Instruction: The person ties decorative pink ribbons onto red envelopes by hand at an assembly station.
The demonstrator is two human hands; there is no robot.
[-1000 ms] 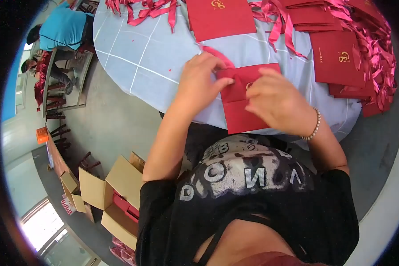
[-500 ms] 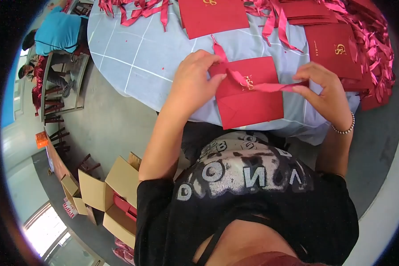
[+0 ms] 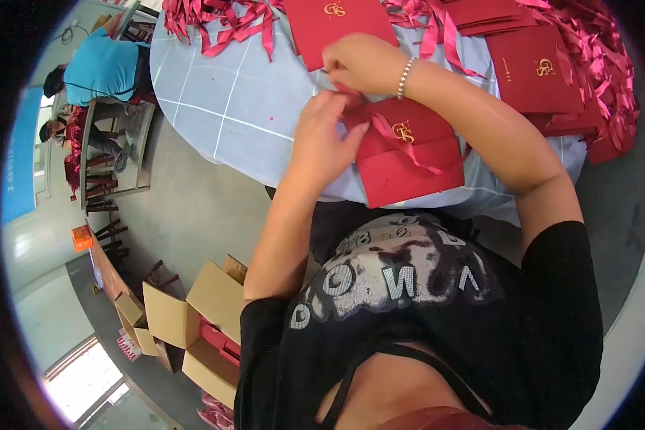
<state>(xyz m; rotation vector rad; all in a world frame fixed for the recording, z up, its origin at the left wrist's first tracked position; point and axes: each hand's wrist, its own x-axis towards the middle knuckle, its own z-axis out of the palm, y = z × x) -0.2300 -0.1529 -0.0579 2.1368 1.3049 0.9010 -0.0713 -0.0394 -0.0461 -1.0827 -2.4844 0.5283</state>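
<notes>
A red card sleeve [image 3: 408, 175] with a gold logo lies near the front edge of the cloth-covered table. A pink-red ribbon [image 3: 426, 166] runs loosely across its face. At the sleeve's upper left corner, my left hand [image 3: 328, 136] pinches the ribbon and that edge between thumb and fingers. My right hand [image 3: 358, 64] has crossed over to just above my left one, fingers curled near the ribbon's upper end; what they hold is hidden. Behind my right hand lies another red sleeve [image 3: 330, 25].
Red sleeves [image 3: 534, 72] and a heap of ribbons [image 3: 609, 86] cover the table's right side. More ribbons [image 3: 247, 25] lie at the back. An open cardboard box [image 3: 218, 294] stands on the floor at left. A person in blue [image 3: 104, 68] sits beyond.
My right hand has let go of the ribbon's right end and moved left across the sleeve. That end now droops over the sleeve. The view has shifted slightly.
</notes>
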